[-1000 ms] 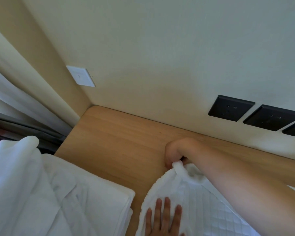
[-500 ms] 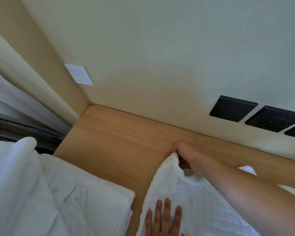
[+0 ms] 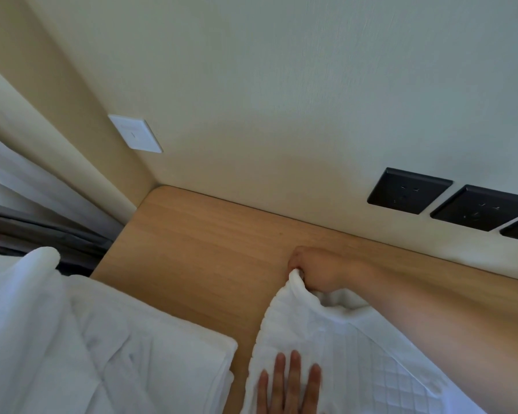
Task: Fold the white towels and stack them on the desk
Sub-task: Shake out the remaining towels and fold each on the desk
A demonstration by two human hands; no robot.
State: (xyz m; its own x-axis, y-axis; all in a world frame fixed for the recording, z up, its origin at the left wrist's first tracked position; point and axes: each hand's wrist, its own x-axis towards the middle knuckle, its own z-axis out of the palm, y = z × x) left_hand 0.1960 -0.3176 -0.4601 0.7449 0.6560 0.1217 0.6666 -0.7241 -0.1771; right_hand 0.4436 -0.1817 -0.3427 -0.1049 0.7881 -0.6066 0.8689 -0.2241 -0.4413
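Observation:
A white quilted towel (image 3: 335,348) lies on the wooden desk (image 3: 198,258) at the lower middle. My right hand (image 3: 317,271) pinches its far left corner, lifted a little off the desk. My left hand (image 3: 287,386) presses flat on the towel's near part with straight fingers; only the fingers show at the bottom edge. A pile of other white towels (image 3: 87,348) sits at the lower left, partly on the desk's left end.
The wall rises right behind the desk, with black sockets (image 3: 407,191) at the right and a white switch (image 3: 135,134) at the left. Curtains (image 3: 18,186) hang beyond the desk's left edge. Bare wood shows between the two towels.
My right hand, still holding the towel's corner, has shifted slightly back and forth near the desk's back. My left hand has stayed flat on the towel.

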